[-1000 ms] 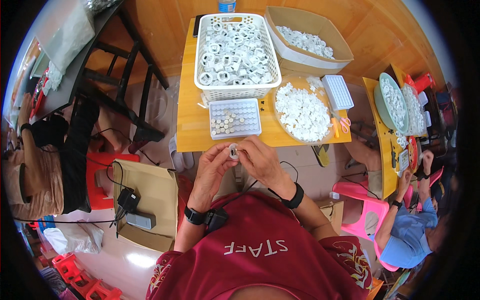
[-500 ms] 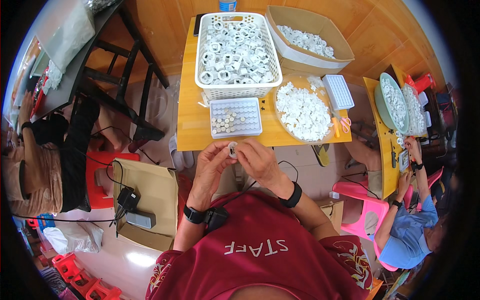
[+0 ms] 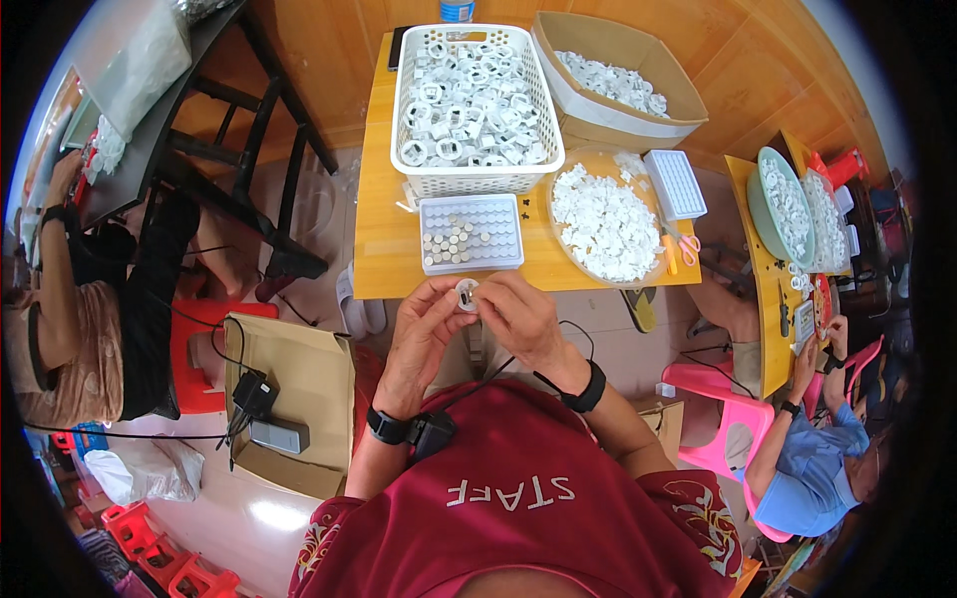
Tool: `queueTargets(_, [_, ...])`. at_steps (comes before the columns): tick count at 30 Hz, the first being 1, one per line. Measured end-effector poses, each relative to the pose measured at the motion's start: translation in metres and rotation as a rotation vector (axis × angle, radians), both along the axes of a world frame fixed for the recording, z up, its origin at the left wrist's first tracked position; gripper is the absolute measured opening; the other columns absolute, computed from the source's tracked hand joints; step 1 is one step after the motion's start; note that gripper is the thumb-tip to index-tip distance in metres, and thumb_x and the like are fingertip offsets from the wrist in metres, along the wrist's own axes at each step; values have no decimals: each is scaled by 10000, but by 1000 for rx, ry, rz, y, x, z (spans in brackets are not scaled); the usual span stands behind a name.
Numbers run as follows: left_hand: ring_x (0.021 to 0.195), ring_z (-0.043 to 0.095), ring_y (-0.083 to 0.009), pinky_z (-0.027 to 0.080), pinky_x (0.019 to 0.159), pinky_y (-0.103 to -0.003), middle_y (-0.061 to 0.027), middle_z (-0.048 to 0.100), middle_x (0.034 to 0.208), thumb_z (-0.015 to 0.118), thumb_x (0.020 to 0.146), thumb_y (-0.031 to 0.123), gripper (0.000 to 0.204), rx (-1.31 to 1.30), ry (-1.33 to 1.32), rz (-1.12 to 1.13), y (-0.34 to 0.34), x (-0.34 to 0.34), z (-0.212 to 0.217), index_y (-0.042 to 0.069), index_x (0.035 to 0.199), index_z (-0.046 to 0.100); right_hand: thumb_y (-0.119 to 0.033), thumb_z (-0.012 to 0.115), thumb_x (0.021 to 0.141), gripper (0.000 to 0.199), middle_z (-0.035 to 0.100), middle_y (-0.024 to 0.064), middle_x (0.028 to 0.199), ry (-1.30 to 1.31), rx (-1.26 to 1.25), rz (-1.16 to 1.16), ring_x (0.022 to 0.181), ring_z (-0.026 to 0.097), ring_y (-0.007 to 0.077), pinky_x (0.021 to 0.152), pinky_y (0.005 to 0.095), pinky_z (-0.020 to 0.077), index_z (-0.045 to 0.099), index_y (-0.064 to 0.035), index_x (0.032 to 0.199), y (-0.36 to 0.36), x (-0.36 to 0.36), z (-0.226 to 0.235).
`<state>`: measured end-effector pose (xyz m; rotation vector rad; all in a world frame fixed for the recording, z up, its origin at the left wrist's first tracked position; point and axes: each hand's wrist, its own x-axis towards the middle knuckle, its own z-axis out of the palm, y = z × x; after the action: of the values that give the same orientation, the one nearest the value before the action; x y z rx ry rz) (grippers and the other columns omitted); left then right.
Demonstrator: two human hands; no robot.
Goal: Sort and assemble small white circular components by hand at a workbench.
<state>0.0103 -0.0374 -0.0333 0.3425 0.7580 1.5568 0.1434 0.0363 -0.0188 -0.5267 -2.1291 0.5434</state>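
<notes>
A small white round plastic part [image 3: 466, 294] is pinched between both hands just below the front edge of a low yellow wooden table [image 3: 384, 224]. My left hand [image 3: 424, 334] grips it from the left and my right hand [image 3: 518, 314] from the right. Directly beyond them on the table lies a clear grid tray [image 3: 471, 233] partly filled with small round pieces. A white basket [image 3: 474, 100] full of white plastic parts stands behind the tray. A round tray [image 3: 606, 219] heaped with white parts is to the right.
A cardboard box [image 3: 618, 80] of white parts sits at the back right, with a second small grid tray [image 3: 675, 184] and scissors [image 3: 678, 247] nearby. An open carton [image 3: 289, 399] with a power adapter lies at my left. Other people sit at the left and right tables.
My fingers have shifted slightly around the small white part. Everything on the table stays where it was.
</notes>
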Motion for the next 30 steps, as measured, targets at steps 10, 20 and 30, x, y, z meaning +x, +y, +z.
queueTargets(10, [834, 583, -118, 514, 728, -256, -62, 592, 959, 527, 866, 90, 158, -29, 114, 10, 0, 1, -1, 18, 1004, 549, 4, 579, 711, 143, 507, 82, 751, -82, 92, 38, 614, 555, 231, 509, 311, 456, 542, -11, 849, 4, 3, -1])
queueTargets(20, [792, 587, -123, 494, 703, -247, -73, 600, 932, 551, 851, 75, 160, -80, 172, -22, -3, -1, -6, 1, 993, 560, 6, 540, 751, 104, 471, 112, 749, -153, -131, 137, 626, 531, 284, 511, 357, 435, 527, -7, 853, 5, 5, -2])
queueTargets(30, [798, 593, -125, 498, 713, -244, -76, 603, 933, 542, 860, 86, 164, -66, 124, -39, -2, -1, -3, 2, 999, 560, 20, 539, 767, 89, 487, 117, 775, -75, -327, 115, 647, 529, 287, 551, 334, 436, 528, -5, 851, 3, 5, -2])
